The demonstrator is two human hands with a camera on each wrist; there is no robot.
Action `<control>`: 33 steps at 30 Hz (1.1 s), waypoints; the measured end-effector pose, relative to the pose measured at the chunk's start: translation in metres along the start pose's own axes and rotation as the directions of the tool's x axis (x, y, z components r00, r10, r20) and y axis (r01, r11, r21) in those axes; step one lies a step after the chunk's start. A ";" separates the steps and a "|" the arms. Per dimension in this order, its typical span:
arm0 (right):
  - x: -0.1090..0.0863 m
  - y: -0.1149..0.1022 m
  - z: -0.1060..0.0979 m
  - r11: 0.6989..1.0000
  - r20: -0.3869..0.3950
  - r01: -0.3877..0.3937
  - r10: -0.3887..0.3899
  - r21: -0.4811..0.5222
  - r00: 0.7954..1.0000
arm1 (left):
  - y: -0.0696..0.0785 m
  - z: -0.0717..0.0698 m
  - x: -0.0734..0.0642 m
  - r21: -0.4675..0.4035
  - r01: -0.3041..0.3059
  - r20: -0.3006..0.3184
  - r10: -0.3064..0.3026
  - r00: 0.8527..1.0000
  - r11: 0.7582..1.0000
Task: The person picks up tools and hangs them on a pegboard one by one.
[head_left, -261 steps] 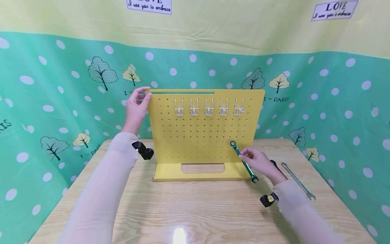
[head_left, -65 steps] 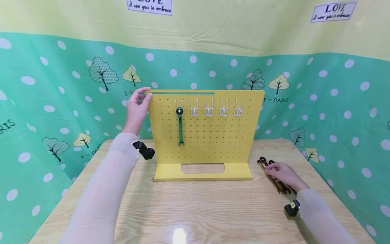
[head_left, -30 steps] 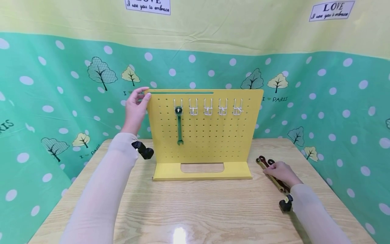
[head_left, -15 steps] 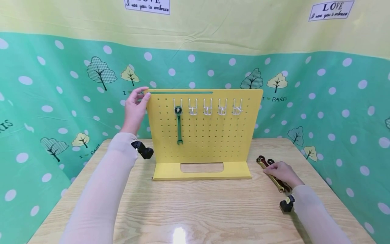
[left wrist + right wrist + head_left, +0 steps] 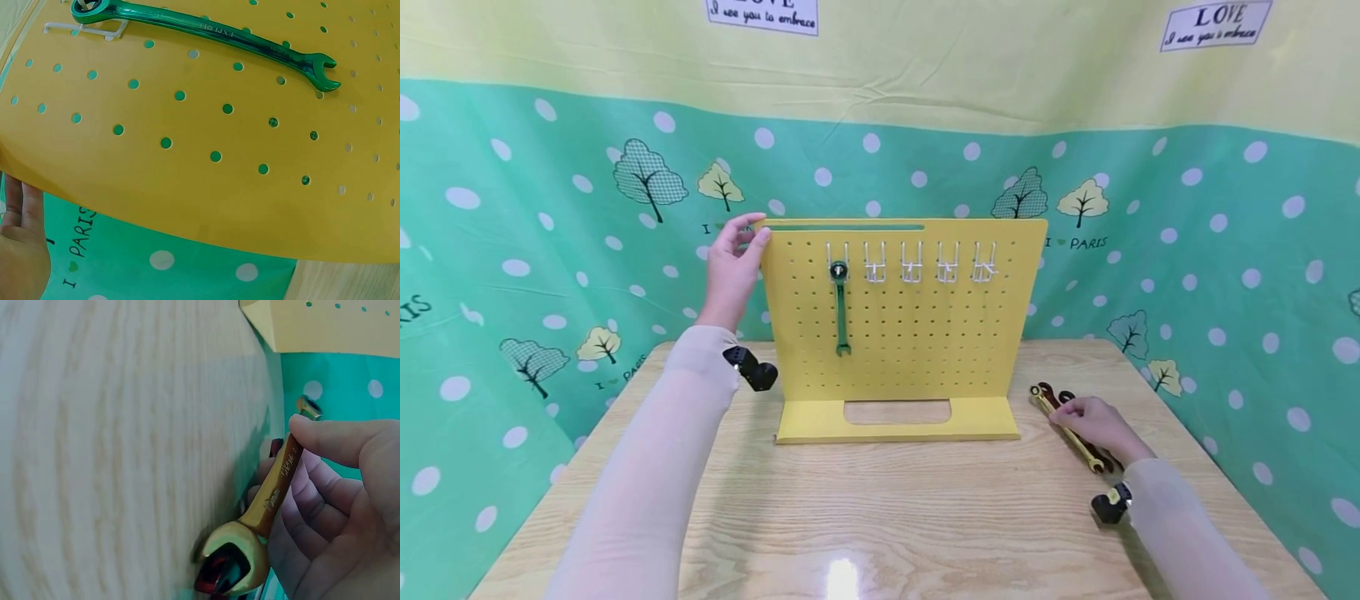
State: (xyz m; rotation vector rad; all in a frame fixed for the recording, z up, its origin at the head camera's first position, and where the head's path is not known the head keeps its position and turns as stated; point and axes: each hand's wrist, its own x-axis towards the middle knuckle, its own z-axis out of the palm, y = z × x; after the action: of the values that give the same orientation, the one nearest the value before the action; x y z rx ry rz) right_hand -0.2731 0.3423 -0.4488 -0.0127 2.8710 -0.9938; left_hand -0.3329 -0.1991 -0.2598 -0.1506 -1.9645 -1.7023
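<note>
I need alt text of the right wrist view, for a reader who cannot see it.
A right hand pinches a gold-coloured wrench by its shaft, the wrench's open end nearest the camera. A pale wooden tabletop fills the left side; part of a yellow pegboard shows at upper right.
</note>
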 end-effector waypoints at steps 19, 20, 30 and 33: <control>-0.012 -0.038 -0.005 0.984 -0.031 0.179 -0.179 0.018 0.983 | -0.005 0.000 0.002 -0.017 0.009 0.008 -0.009 1.000 1.000; -0.013 -0.041 -0.005 0.984 -0.033 0.180 -0.179 0.017 0.983 | -0.005 0.000 0.002 -0.017 0.006 0.008 -0.006 1.000 1.000; -0.015 -0.070 -0.005 0.977 -0.028 0.203 -0.202 0.063 0.979 | -0.005 0.001 0.003 -0.019 -0.021 0.002 0.021 1.000 1.000; -0.012 -0.077 -0.003 0.971 -0.033 0.234 -0.233 0.049 0.972 | -0.004 0.001 0.003 -0.016 -0.020 0.001 0.020 1.000 1.000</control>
State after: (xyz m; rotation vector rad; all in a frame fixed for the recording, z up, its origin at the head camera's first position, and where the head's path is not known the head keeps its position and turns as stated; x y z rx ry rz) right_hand -0.2635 0.2837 -0.3976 -0.3437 2.9159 -1.1151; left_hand -0.3370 -0.1997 -0.2620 -0.1771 -1.9445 -1.7057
